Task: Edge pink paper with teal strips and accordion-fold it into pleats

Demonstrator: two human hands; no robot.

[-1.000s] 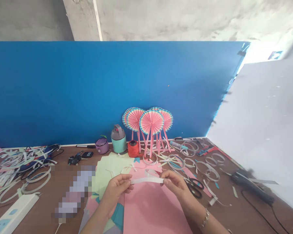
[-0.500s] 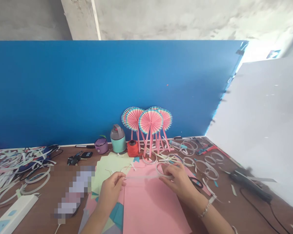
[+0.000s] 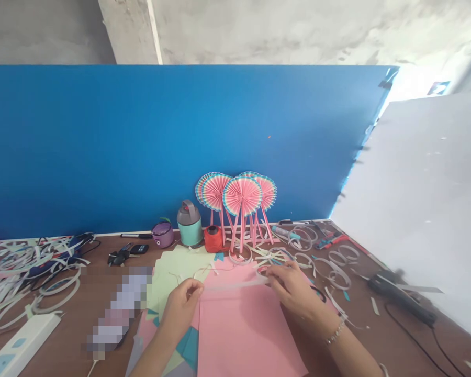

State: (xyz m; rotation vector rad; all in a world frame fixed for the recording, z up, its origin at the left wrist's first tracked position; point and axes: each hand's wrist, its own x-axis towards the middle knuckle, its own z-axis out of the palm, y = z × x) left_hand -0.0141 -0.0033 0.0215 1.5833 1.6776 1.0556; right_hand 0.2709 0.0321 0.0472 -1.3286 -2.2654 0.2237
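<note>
My left hand (image 3: 182,303) pinches the left end of a whitish, see-through strip of tape (image 3: 235,286). The strip runs taut across to my right hand (image 3: 294,288), whose fingers are closed on its other end and on a ring-shaped tape roll (image 3: 262,270), mostly hidden behind them. Below the strip lies a pink sheet of paper (image 3: 247,335), its upper part passing under the tape. Whether the tape touches the paper I cannot tell. Pale green sheets (image 3: 163,283) and teal scraps (image 3: 188,345) stick out on the left.
Pink pleated paper fans (image 3: 242,196) stand at the back, beside a red spool (image 3: 213,239) and a teal flask (image 3: 190,230). Tape rings and offcuts (image 3: 339,275) litter the right, near a black corded tool (image 3: 402,301). A power strip (image 3: 23,343) lies left.
My right hand has turned and shifted slightly right, and less of the tape roll shows. The strip now appears wider and rises a little toward the right. My left hand has barely moved.
</note>
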